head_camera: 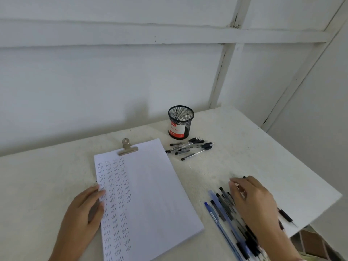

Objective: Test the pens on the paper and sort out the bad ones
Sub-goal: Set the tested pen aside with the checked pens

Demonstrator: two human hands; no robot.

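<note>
A clipped pad of white paper (150,194) lies in the middle of the table, its left part filled with columns of small test marks. My left hand (84,211) rests flat on the pad's left edge, fingers straight. A heap of several black and blue pens (224,208) lies near the table's right front edge. My right hand (252,200) hovers over this heap with bent fingers touching the pens. A dark pen end shows just behind its knuckles, and I cannot tell whether the fingers hold a pen. A second group of several pens (190,148) lies beyond the pad.
A black mesh pen cup (180,122) with a red and white label stands at the back, behind the far pens. A metal clip (128,147) holds the pad's top edge. The table's right edge (320,185) runs close to my right hand. A white wall stands behind.
</note>
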